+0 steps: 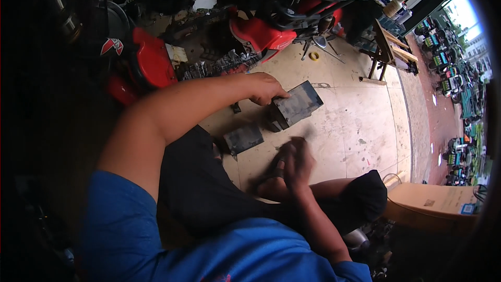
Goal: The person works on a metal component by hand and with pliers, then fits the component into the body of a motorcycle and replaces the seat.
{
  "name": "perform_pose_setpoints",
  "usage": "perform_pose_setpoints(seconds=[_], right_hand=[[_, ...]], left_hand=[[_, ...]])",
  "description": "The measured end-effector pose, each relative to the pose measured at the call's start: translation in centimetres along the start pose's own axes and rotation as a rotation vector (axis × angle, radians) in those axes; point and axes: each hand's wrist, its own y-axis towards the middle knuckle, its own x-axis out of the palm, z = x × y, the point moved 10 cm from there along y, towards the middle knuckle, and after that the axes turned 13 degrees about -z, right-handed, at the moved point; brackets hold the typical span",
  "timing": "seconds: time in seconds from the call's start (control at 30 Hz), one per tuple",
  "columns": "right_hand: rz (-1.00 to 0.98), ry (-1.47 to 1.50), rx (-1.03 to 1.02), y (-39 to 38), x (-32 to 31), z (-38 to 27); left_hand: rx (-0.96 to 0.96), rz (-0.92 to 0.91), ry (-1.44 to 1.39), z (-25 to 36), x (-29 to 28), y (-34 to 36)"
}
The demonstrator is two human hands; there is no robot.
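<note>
My left hand [265, 89] grips the near left edge of a dark grey, box-shaped battery [298, 103], thumb and fingers closed at its corner. The block is tilted above the floor, its scuffed flat face toward me. Just below and to the left, a second dark block [243, 139] of like shape rests on the floor by my foot. My right hand [299, 166] is smeared by motion, near my sandalled foot. It looks closed, with a faint grey blur [310, 132] beyond the fingers whose kind I cannot make out.
Red scooter body panels [263, 37] and grimy parts lie at the far left. A yellow tape roll [313, 56] and metal tools sit beyond the battery. A wooden stand [391, 52] is at far right; a tan board [430, 200] is near right. Parked scooters [451, 68] line the pavement outside.
</note>
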Motion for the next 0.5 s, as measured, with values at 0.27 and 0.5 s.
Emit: perform_pose_setpoints(seconds=[0.27,0.5], right_hand=[[0.035,0.217,-0.107,0.7,-0.3,-1.5],[-0.123,0.422,0.111,0.8,1.8,0.8]], left_hand=[[-0.043,-0.066,-0.022,-0.6,1.1,-0.6],[-0.171,-0.234,-0.118,0.2,0.9,-2.9]])
